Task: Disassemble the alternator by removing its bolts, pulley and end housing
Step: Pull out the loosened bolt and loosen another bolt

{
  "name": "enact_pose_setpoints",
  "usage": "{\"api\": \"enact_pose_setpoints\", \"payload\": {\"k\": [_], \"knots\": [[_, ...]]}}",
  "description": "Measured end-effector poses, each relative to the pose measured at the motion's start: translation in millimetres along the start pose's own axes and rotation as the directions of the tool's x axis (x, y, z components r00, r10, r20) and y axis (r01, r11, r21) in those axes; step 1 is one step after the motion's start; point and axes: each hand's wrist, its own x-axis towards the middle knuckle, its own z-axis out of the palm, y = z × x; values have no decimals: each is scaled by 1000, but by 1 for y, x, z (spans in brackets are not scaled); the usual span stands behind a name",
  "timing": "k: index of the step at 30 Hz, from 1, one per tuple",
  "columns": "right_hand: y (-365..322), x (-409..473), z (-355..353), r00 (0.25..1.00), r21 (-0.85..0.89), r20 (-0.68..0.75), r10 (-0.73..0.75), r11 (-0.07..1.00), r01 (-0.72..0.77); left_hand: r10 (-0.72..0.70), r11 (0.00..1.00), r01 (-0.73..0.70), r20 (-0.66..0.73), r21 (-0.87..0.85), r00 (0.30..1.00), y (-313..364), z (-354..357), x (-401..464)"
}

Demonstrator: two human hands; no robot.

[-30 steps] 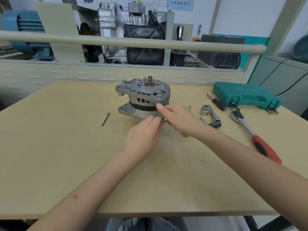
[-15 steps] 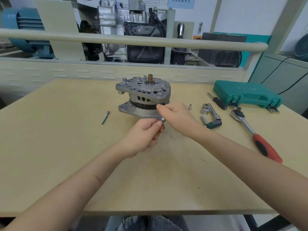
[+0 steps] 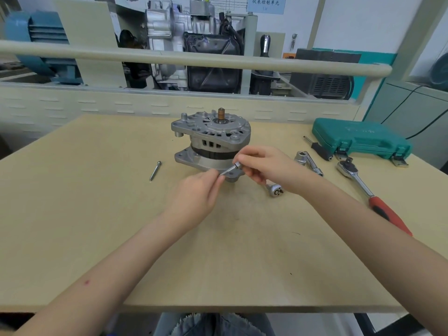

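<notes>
The grey cast-metal alternator with a copper-coloured shaft end (image 3: 210, 141) stands upright near the middle of the pale wooden bench (image 3: 97, 214); just in front of it a long silver bolt (image 3: 229, 169) is held slanted between both hands, the right hand (image 3: 263, 166) with its grip pinched on the head end, the left hand (image 3: 196, 197) with its grip pinched on the lower tip; a second loose silver bolt (image 3: 155, 170) lies on the bench to the alternator's left, well apart from it; at the right rear sits a closed teal plastic tool case (image 3: 358, 139), latches fastened, contents hidden; near it lie a red-handled ratchet wrench (image 3: 371, 195), a silver socket on an extension bar (image 3: 308, 161) and a small silver ratchet head (image 3: 275, 190) partly under the right hand.
</notes>
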Motion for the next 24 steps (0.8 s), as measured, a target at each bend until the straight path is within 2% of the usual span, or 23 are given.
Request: {"api": "enact_pose_setpoints", "payload": {"k": [4,7,10,13,17,20,24], "knots": [[-3,-4,-5,998,28,48,-29,999,28,-14,996,14,0,-85,1000,-3,-2,-1],[-1,-2,-1,998,13,17,-59,998,59,-46,993,45,-6,-110,999,-3,1,0],[1,-1,6,997,-1,-18,-70,998,70,-61,997,59,-53,-43,997,0,3,3],[0,1,11,997,9,-41,-72,997,73,7,1000,-6,-86,19,996,1,4,6],[-4,-1,9,997,1,37,-64,998,64,64,994,-55,-105,91,992,3,7,6],[-4,-3,8,994,-9,42,-102,995,102,94,996,-93,-108,20,990,8,3,3],[-6,-2,8,993,45,54,-105,994,102,53,994,-61,-87,-90,995,6,-2,3]]}}
